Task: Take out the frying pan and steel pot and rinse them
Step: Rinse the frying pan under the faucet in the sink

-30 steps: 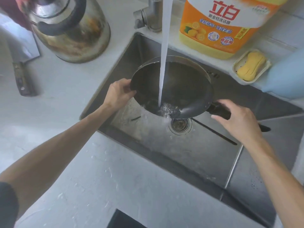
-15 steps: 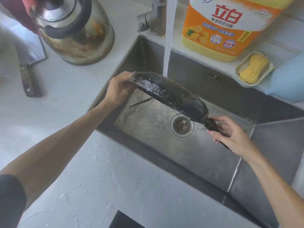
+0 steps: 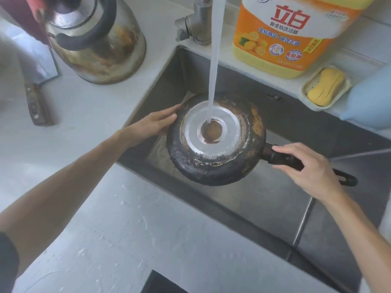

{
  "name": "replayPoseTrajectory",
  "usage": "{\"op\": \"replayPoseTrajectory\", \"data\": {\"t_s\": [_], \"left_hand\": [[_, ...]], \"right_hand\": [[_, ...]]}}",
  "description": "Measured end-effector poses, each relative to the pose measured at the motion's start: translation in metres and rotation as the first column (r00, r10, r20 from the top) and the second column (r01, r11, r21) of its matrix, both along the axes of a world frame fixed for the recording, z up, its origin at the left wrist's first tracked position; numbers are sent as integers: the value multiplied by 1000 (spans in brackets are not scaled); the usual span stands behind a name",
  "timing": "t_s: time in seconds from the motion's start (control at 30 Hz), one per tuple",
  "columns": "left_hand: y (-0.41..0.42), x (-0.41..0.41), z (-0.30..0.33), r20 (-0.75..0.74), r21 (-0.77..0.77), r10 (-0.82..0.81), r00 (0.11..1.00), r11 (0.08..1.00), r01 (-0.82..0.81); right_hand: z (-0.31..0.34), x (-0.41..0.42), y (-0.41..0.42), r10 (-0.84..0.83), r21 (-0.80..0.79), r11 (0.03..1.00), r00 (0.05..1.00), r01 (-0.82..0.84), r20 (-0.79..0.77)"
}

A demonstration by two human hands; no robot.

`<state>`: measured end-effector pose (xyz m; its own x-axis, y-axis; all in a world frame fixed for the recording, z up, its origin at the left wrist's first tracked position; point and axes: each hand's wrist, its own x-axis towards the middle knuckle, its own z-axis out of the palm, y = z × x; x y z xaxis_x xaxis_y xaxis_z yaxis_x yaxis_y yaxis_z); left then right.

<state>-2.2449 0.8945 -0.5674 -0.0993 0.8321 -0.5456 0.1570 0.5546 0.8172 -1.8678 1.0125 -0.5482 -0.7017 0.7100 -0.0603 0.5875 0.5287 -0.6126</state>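
The frying pan (image 3: 213,166) is held upside down over the steel sink (image 3: 264,199), its burnt black underside and silver base disc facing up. A stream of tap water (image 3: 213,70) lands on the centre of the base. My left hand (image 3: 152,125) holds the pan's left rim, thumb on the outer wall and the other fingers hidden below. My right hand (image 3: 311,168) grips the black handle (image 3: 281,159). A stained steel pot with a black handle (image 3: 101,45) stands on the counter at the upper left, untouched.
The tap (image 3: 196,24) rises behind the sink's back left corner. An orange detergent jug (image 3: 292,34), a soap dish with yellow soap (image 3: 325,87) and a blue object (image 3: 372,98) line the back ledge. A cleaver (image 3: 36,102) lies on the left counter.
The pan went from open side up under the stream, through a steep tilt, to fully upside down. My right hand rolled with the handle; the water now hits the base.
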Motion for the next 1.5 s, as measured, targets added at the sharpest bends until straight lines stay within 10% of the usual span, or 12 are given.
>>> {"op": "replayPoseTrajectory", "data": {"t_s": [0.17,0.5,0.77,1.0,1.33,1.5], "left_hand": [[-6,-8,15,-154,101,-2,988,995,17],[-5,-30,56,-12,238,10,1000,971,-7],[-32,-23,13,-25,9,-231,973,973,231],[-40,-2,6,-21,154,5,1000,988,-2],[-11,-17,59,-32,284,21,999,959,-11],[6,-17,66,-77,251,65,995,967,-44]], "right_hand": [[-17,-4,-7,-121,-82,990,992,117,-44],[-63,-26,-19,-161,-528,846,978,70,-129],[-15,-17,43,119,-217,972,983,-86,142],[24,-17,53,102,85,991,995,-103,9],[-49,-13,-2,-222,-244,951,968,189,-114],[-69,-21,-14,-113,-428,901,991,73,-71]]}}
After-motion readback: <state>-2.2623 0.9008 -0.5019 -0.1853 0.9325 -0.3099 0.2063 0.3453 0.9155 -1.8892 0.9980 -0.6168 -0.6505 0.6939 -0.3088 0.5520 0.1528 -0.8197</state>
